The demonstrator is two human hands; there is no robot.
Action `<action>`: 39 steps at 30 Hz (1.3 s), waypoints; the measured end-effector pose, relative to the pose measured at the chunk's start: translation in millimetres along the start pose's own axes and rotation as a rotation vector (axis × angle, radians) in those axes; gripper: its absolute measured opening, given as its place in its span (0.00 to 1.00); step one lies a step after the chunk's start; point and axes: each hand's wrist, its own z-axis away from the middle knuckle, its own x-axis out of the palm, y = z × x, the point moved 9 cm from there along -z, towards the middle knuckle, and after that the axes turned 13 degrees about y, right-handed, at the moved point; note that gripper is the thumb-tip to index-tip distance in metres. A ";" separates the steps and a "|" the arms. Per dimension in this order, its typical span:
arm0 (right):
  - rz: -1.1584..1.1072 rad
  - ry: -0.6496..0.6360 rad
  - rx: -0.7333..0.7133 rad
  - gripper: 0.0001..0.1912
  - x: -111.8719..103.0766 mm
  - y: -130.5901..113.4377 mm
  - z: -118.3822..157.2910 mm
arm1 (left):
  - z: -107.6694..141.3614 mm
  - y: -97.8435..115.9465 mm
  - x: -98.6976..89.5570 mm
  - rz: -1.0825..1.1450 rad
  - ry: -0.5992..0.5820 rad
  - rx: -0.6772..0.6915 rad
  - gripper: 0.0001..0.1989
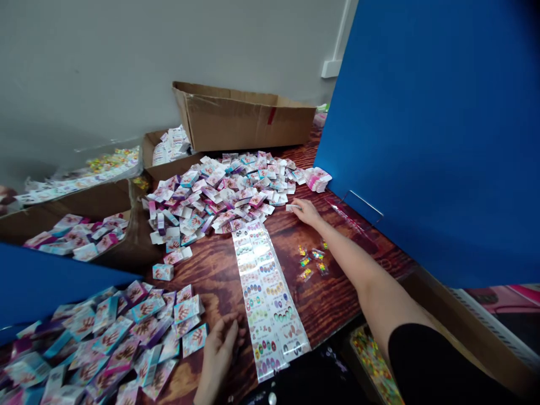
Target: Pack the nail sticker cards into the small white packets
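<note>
My right hand [304,212] pinches a small white carton [292,207] beside the far pile of boxes [215,194]. My left hand [218,351] lies open on the wooden worktop [211,287], just left of a long printed sticker strip [270,304].

the small cartons [185,208] are white with magenta, teal and purple edges, printed with a red-brown hand pattern. the long sheet [270,304] is white, with rows of multicoloured nail designs. the tiny packets [310,261] are yellow, green and red. the desk [337,304] is dark reddish-brown with swirling wood grain. the far cardboard box [248,121] is plain brown with a red mark, and the right panel [422,140] is solid blue.
</note>
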 end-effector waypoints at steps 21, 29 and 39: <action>-0.284 -0.103 -0.101 0.14 -18.4 -70.3 158.1 | -106.8 205.8 -57.9 -1.085 0.488 0.806 0.20; -0.226 -0.073 -0.128 0.13 -32.9 -80.5 167.6 | -140.8 182.2 -75.6 -1.501 0.465 0.665 0.25; -0.215 0.099 0.045 0.13 -73.8 -83.9 151.3 | -147.8 184.5 -55.6 -1.628 0.352 0.745 0.26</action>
